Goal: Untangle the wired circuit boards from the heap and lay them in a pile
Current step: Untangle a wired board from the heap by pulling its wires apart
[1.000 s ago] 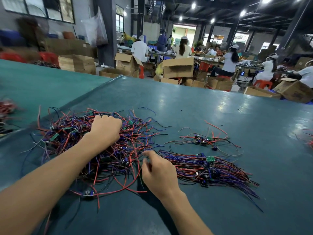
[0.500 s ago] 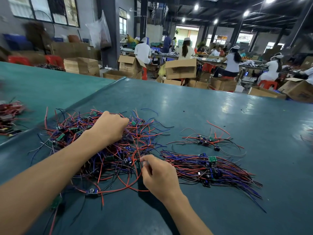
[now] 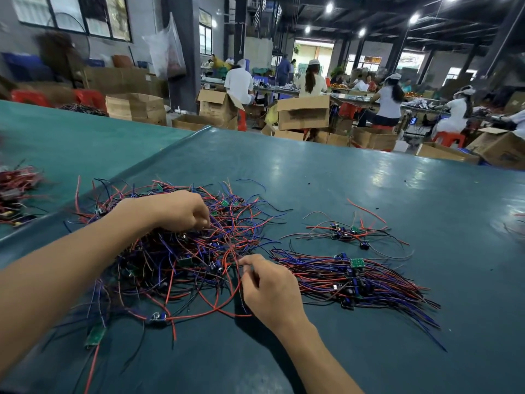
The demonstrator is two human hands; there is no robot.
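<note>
Left hand (image 3: 181,211) is sunk knuckles-up into the heap (image 3: 159,260) of wired circuit boards. Its fingers are curled down and closed on a bunch of wires near the heap's middle. It looks like an anchor grip, pinning the mass so that a pull elsewhere draws out one board and not the whole tangle.

The right hand (image 3: 270,285) sits at the heap's four o'clock edge, thumb and forefinger pinched on a few thin strands (image 3: 232,251) where red and black leads cross. The other fingers are loosely bent and carry nothing. That fine pinch suits picking one board's leads out of the knot, and working at the rim probably means fewer crossings to clear.

At three o'clock from the heap, just beside the right hand, lies the pile (image 3: 355,277). Its wires are combed roughly parallel and fan toward four o'clock, with the boards bunched together, so sorted units stay apart from the tangle yet within a short reach. A smaller cluster (image 3: 346,234) rests at the pile's twelve o'clock, apart from it. One loose board (image 3: 96,334) lies at the heap's seven o'clock. All of it sits on the green table (image 3: 341,180).

Most of the boards seem unsorted as yet.
</note>
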